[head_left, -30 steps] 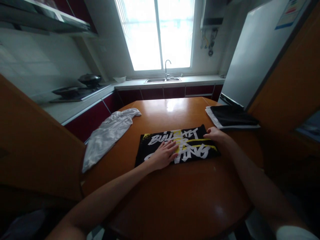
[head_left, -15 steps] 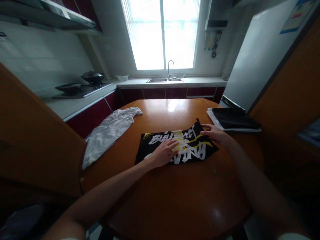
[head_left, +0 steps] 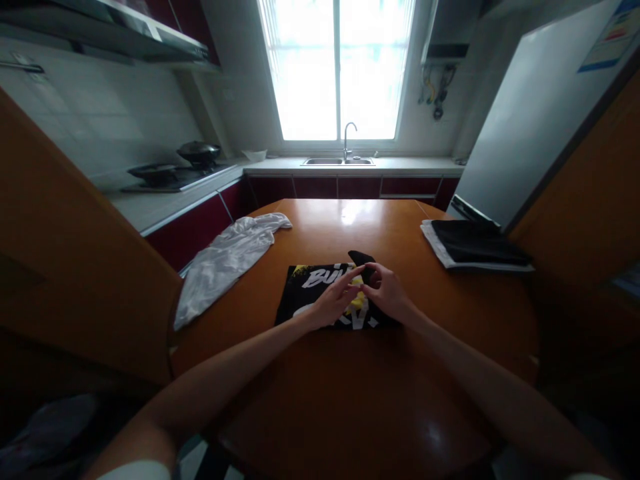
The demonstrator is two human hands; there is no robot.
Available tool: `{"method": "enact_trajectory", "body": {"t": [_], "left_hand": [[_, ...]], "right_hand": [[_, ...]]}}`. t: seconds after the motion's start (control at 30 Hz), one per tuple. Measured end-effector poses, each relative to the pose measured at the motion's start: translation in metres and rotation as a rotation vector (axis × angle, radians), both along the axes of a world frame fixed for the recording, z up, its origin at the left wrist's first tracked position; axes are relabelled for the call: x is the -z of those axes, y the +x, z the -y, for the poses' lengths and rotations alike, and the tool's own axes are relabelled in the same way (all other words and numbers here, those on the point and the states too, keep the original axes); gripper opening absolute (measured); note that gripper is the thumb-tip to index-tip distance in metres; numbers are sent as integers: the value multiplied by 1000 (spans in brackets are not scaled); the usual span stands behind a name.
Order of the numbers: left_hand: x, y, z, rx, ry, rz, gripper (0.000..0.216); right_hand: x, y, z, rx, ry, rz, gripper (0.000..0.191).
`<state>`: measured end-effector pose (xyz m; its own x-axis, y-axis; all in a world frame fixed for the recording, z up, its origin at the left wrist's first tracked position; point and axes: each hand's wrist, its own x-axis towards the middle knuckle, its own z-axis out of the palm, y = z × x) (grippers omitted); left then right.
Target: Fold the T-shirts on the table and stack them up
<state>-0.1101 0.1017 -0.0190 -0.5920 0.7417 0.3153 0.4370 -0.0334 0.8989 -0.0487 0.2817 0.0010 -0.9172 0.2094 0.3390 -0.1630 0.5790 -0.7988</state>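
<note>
A black T-shirt (head_left: 313, 290) with white and yellow lettering lies folded on the round wooden table (head_left: 360, 393). My left hand (head_left: 334, 301) rests flat on its middle with fingers stretched out. My right hand (head_left: 387, 293) pinches the shirt's right end, which is lifted and curled over toward the left, right beside my left fingertips. The lettering's right half is hidden under the fold and my hands.
A crumpled white garment (head_left: 225, 260) hangs over the table's left edge. A folded black and white stack (head_left: 473, 245) sits at the right edge beside the fridge (head_left: 530, 113). Counter, stove (head_left: 170, 175) and sink (head_left: 337, 161) stand beyond, under the window.
My right hand has lifted the shirt's right end and carried it leftward over the middle. My left hand has stayed on the shirt.
</note>
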Motion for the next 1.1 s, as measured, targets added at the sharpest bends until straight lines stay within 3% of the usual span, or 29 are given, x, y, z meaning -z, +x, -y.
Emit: {"method": "enact_trajectory", "body": {"t": [0.13, 0.33, 0.47, 0.7, 0.87, 1.0, 1.1], "left_hand": [[-7, 2, -1, -72, -20, -7, 49], [-6, 1, -2, -117, -84, 33, 45], [-5, -1, -2, -175, -103, 22, 48], [-7, -3, -3, -241, -3, 163, 55], [-37, -9, 9, -270, 28, 248, 62], [-66, -25, 39, -238, -24, 289, 63], [-79, -37, 66, -245, -107, 340, 70]], "right_hand": [[9, 2, 9, -19, 48, 26, 63], [12, 8, 12, -154, -50, 68, 81], [5, 10, 8, -153, -91, 71, 63], [-18, 10, -11, 20, -175, -95, 24], [-28, 19, -13, 13, -88, -189, 20], [-24, 27, -1, -137, 115, -285, 16], [-13, 31, 9, -301, 271, -299, 37]]}}
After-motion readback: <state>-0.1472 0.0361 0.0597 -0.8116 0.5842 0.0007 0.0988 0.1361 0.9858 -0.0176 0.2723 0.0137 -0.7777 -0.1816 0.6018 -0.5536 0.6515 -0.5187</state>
